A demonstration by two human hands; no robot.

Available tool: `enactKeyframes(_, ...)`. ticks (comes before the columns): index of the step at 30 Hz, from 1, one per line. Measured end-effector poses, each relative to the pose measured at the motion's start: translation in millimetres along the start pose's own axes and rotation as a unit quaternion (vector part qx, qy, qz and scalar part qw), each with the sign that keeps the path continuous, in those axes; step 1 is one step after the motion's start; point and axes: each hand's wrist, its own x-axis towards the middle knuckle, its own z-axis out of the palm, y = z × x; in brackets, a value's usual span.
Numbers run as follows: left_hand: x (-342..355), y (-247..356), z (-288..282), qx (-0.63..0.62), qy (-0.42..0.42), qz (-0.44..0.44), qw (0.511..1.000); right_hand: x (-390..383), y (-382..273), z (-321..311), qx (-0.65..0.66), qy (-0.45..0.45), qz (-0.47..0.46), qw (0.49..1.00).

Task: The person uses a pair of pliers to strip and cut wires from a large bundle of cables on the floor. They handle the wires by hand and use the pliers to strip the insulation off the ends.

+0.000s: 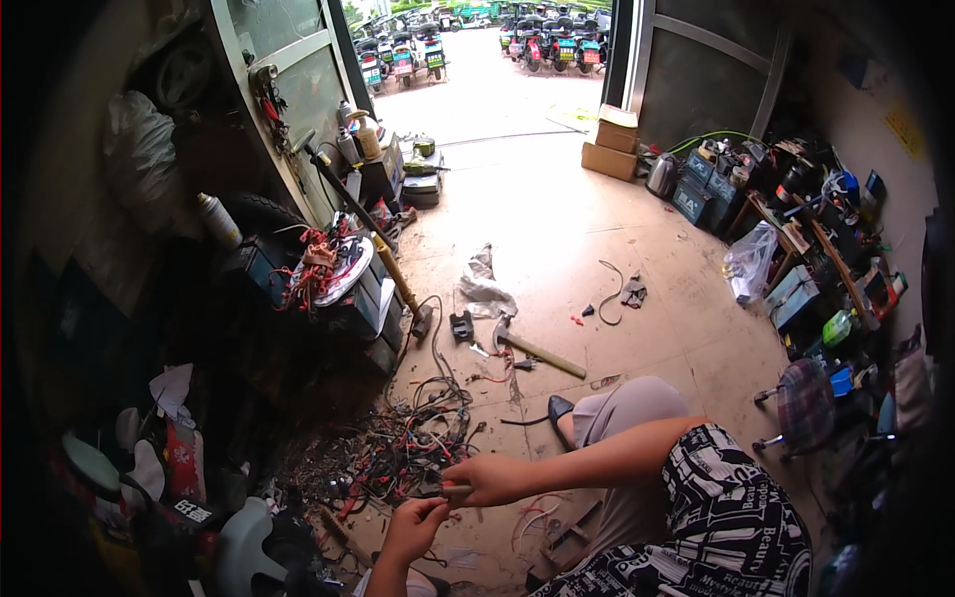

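Note:
Low in the middle, my right hand [489, 481] pinches a short grey-brown stick-like piece [457, 491], whose kind is too small to tell. My left hand [413, 529] is close below it, fingers pressed together at the near end of that piece. Whatever the left fingers grip is hidden. Both hands are above the edge of a tangled heap of wires [423, 443] with red and black leads. Beyond the heap a hammer [545, 355] with a wooden handle lies on the floor. Beside its head are a black plastic part [462, 326] and a crumpled grey cloth [484, 285].
At the left, red wires [320, 261] lie on dark boxes, with a long-handled mallet [398, 274] leaning there. A small padded seat [804, 406] stands right, near crowded shelves [831, 254]. Cardboard boxes [609, 159] and a kettle [661, 176] stand by the open doorway.

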Motion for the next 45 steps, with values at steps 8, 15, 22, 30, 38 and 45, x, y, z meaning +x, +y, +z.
enactKeyframes(8,5.4,31.8,-3.4,-0.131,0.007,-0.076,0.988,17.8,5.2,-9.7,-0.002,0.043,-0.047,0.998)
enactKeyframes(15,9.8,33.5,-6.8,-0.142,-0.012,-0.099,0.985,16.8,5.5,-15.1,-0.152,0.03,-0.054,0.986)
enactKeyframes(22,12.6,29.9,-2.1,-0.029,-0.001,-0.043,0.999,11.7,-4.8,-12.9,-0.214,0.008,-0.094,0.972)
enactKeyframes(30,14.1,32.7,2.7,-0.114,0.065,0.067,0.989,42.5,29.6,-37.5,-0.189,0.236,0.098,0.948)
enactKeyframes(38,8.5,38.5,-11.9,-0.243,0.113,0.021,0.963,45.2,15.5,-13.6,0.275,0.088,0.11,0.951)
enactKeyframes(45,16.7,38.1,-9.9,-0.316,0.186,0.041,0.93,41.3,-5.7,-12.7,0.245,0.07,0.132,0.958)
